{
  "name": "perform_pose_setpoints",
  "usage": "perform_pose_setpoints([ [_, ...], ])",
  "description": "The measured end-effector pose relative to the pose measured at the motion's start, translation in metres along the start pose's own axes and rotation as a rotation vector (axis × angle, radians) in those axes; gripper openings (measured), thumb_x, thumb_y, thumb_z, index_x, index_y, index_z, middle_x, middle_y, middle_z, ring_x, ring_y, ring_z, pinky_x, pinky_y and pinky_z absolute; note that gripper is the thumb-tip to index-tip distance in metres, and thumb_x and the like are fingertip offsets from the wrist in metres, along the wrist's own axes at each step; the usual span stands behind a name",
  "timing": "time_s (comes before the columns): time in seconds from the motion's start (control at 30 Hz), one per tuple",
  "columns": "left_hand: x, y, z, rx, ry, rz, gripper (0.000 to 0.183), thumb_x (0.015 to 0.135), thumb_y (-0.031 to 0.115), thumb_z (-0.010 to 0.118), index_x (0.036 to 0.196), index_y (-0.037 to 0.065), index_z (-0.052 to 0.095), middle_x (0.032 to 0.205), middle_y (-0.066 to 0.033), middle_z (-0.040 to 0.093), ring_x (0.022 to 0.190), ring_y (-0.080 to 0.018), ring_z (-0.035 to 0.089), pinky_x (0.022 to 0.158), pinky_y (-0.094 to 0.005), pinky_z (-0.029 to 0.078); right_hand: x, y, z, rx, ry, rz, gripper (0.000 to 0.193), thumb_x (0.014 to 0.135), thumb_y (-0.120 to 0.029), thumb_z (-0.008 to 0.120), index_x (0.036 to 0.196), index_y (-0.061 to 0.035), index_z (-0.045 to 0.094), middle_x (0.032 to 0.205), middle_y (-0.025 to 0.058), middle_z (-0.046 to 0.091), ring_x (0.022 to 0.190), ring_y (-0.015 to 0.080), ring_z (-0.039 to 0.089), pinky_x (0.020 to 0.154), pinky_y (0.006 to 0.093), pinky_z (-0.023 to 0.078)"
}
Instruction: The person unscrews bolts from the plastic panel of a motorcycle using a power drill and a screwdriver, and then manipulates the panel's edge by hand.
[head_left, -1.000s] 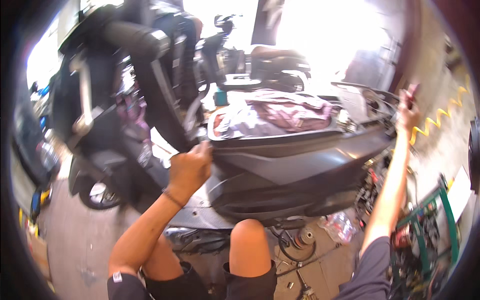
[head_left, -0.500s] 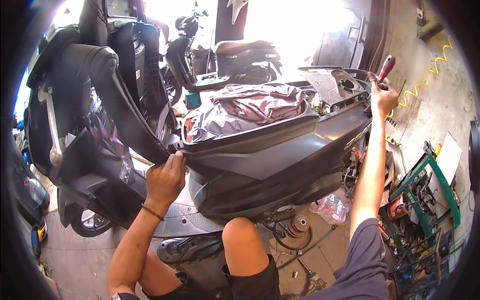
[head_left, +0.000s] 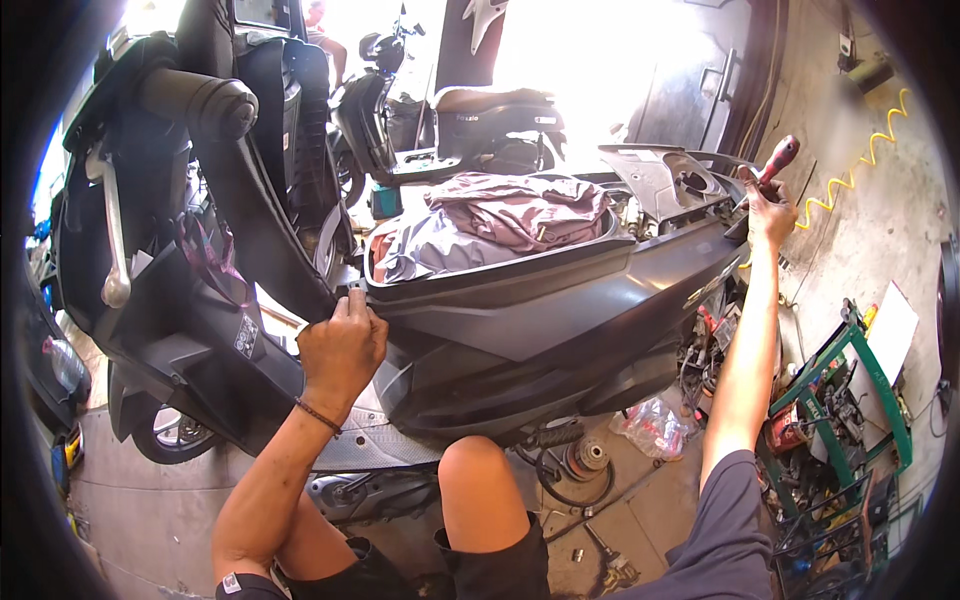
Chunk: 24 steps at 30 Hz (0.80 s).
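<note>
A dark grey scooter body panel [head_left: 560, 300] runs along the side of a scooter, below its open seat compartment. At the panel's front corner my left hand [head_left: 345, 345] is closed, its fingers gripping the edge beside the seat [head_left: 285, 225], which is tipped up. My right hand [head_left: 770, 212] reaches to the panel's rear end. It is wrapped round a screwdriver [head_left: 782, 156] with a red and dark handle pointing up, and its fingers are against or close to the panel's tail. Bundled mauve and grey cloth [head_left: 500, 225] fills the compartment.
Right of me stands a green metal rack [head_left: 895, 425] with parts. A plastic bag [head_left: 655, 425], a round metal part [head_left: 592, 455] and tools lie on the floor. A yellow coiled hose [head_left: 850, 175] hangs by the wall. Behind is another scooter [head_left: 490, 125]; a person [head_left: 322, 40] sits beyond.
My left hand has shifted slightly up at the panel's front corner. My right hand stays at the rear with the screwdriver, which tilts a little more to the right. The view has shifted slightly.
</note>
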<state>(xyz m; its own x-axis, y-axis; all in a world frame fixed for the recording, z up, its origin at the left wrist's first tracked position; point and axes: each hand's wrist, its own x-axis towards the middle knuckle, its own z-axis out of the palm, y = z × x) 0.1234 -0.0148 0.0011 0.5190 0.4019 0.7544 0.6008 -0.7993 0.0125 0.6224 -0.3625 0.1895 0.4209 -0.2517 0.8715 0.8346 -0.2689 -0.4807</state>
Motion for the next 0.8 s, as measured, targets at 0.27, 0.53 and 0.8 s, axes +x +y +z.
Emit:
perform_pose_setpoints([
  [0.27,-0.005,-0.011,-0.002,-0.095,0.066,0.115,0.014,0.092,0.019,0.065,0.100,0.008,0.062,0.075,-0.0075,0.067,0.055,-0.0297,0.068,0.049,-0.0412,0.054,0.018,0.048,-0.007,0.007,-0.160,-0.145,0.027,0.093,-0.024,0.084,0.097,-0.0037,0.066,0.082,0.0029,0.072,0.062,0.0107,0.065,0.059,0.0267,0.053],
  [0.53,-0.008,-0.023,-0.005,-0.136,-0.025,0.169,0.019,0.094,0.017,0.065,0.112,0.011,0.061,0.087,-0.0059,0.065,0.061,-0.0300,0.069,0.052,-0.0438,0.053,0.021,0.071,0.008,-0.097,-0.068,-0.366,0.031,0.104,-0.019,0.069,0.124,-0.0008,0.052,0.080,0.0050,0.073,0.057,0.0097,0.060,0.053,0.0260,0.048],
  [0.8,-0.007,-0.011,-0.008,-0.037,-0.134,0.121,0.019,0.096,0.018,0.062,0.112,0.009,0.057,0.090,-0.0082,0.063,0.061,-0.0301,0.069,0.054,-0.0442,0.054,0.001,0.036,0.008,-0.156,0.001,-0.289,0.026,0.108,-0.021,0.060,0.123,0.0007,0.063,0.083,0.0056,0.075,0.067,0.0098,0.065,0.059,0.0288,0.050],
])
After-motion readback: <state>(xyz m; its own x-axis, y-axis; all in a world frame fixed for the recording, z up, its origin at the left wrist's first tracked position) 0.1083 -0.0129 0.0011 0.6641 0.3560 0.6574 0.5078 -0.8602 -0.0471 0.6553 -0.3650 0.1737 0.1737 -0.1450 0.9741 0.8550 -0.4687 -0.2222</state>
